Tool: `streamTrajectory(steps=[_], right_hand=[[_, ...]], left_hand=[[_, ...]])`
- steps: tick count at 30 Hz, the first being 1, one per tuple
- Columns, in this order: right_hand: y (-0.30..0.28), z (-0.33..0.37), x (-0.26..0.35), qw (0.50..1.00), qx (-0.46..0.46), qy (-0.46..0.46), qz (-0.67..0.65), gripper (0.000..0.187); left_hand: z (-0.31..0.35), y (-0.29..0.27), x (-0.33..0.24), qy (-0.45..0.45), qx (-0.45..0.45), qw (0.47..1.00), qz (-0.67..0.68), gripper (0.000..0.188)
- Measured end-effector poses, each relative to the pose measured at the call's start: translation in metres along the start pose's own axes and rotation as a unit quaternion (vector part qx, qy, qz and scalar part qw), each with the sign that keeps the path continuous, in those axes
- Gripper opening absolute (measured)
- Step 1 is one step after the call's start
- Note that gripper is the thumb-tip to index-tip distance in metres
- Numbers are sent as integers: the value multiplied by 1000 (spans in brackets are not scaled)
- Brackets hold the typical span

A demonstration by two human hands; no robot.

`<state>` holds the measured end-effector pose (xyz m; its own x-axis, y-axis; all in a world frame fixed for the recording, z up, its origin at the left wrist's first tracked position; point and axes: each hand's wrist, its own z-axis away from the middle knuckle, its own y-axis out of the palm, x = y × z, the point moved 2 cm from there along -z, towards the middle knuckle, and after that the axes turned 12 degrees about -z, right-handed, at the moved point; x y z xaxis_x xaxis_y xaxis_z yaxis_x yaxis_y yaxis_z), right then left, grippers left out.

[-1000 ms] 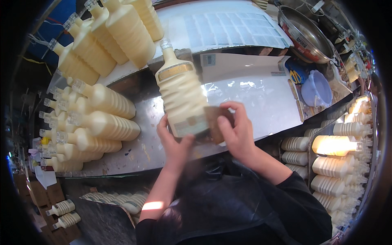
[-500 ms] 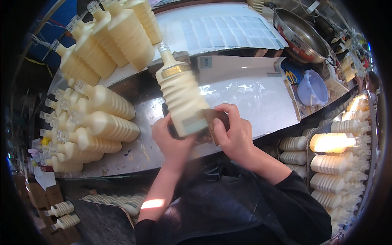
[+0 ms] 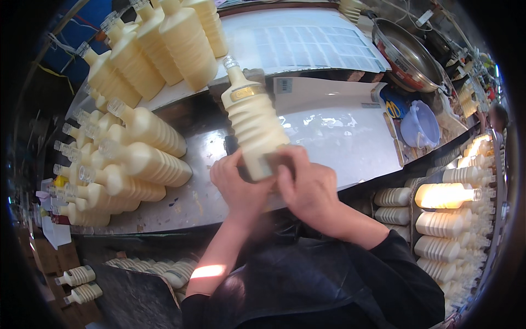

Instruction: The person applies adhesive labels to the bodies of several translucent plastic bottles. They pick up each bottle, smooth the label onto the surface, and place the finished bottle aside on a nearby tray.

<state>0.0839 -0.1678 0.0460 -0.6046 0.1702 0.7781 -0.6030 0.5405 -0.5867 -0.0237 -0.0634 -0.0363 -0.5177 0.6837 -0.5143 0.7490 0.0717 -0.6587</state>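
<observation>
A cream plastic bottle (image 3: 253, 123) with wavy ribs, a clear threaded neck and a gold band on its shoulder lies tilted, neck pointing away from me. My left hand (image 3: 238, 183) is closed round the left side of its base. Over the lower right of the bottle, my right hand (image 3: 309, 186) pinches a small flat brown piece (image 3: 281, 160), mostly hidden by the fingers. A grey-green patch (image 3: 264, 166) shows in part on the bottle's lower face. Behind the bottle sits a dark block-like support (image 3: 253, 76).
Several similar cream bottles (image 3: 156, 164) lie stacked on the left, and taller ones (image 3: 189, 46) stand behind them. A sheet of pale labels (image 3: 312, 41) lies at the back. On the right are a lilac bucket (image 3: 421, 125), yellow scissors (image 3: 392, 108), a metal pan (image 3: 408, 52) and racked bottles (image 3: 438, 223).
My right hand has moved left with the brown piece, onto the lower face of the bottle, covering much of the grey-green patch. The left hand keeps its hold.
</observation>
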Motion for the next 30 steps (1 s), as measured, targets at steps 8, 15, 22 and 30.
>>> streamTrajectory(steps=[8, 15, 22, 30], right_hand=[[4, 7, 0, 999, 16, -22, 18, 28], [2, 7, -2, 999, -7, -45, 0, 29], [-5, 5, -45, 984, -33, 117, -134, 25], [-3, 4, -69, 961, -65, 176, -203, 25]], left_hand=[[-1, 1, -4, 0, -11, 1000, 9, 79], [0, 2, -5, -6, -1, 1000, -1, 85], [11, 2, 12, -67, 103, 990, 66, 84], [13, 9, 18, -177, 92, 939, 280, 50]])
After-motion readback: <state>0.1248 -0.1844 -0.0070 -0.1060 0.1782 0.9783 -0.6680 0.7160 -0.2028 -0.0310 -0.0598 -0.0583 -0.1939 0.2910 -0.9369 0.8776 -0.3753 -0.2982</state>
